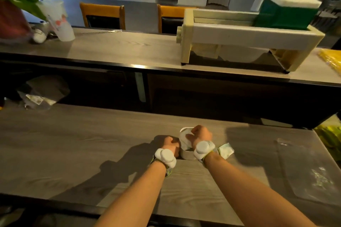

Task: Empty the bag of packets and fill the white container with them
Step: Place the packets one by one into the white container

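Note:
The round white container [186, 155] stands on the near wooden counter, in the middle. My left hand [170, 144] is curled against its left side and holds it. My right hand [200, 136] lies on top, fingers bent over the white lid [184, 139], which sits tilted on the container's mouth. One pale green-white packet [226, 150] lies on the counter just right of my right wrist. A flat, clear plastic bag [304, 169] rests further right; I cannot tell whether anything is in it. The inside of the container is hidden.
A raised counter [114, 48] runs behind, carrying a cream rack [245, 37] with a green-and-white box, a plastic cup [59, 20] and a plant. A crumpled wrapper [42, 92] lies at the far left. Yellow-green items [330, 134] sit at the right edge.

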